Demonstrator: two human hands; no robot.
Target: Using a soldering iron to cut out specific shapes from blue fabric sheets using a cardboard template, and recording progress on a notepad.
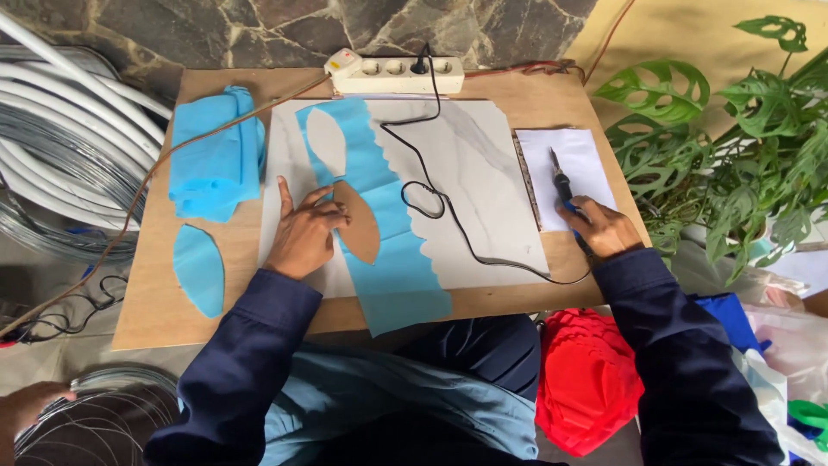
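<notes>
My left hand [304, 231] presses a brown leaf-shaped cardboard template [360, 223] flat on a strip of blue fabric [392, 267] that lies across a pale marble-patterned board [483, 173]. The strip has a leaf-shaped hole [326, 141] near its far end. My right hand [601, 226] grips a soldering-iron-like hot tool [561, 183] by its blue handle, tip resting over a white paper sheet [580, 160]. Its black cord [431, 207] loops across the board to a white power strip [397, 74].
A folded blue fabric pile [216, 155] and a cut blue leaf piece [199, 269] lie on the wooden tabletop [155, 311] at left. Wire coils [60, 173] sit left, a leafy plant [742, 155] right, red fabric [586, 380] near my lap. Another person's hand [26, 406] holds wire at lower left.
</notes>
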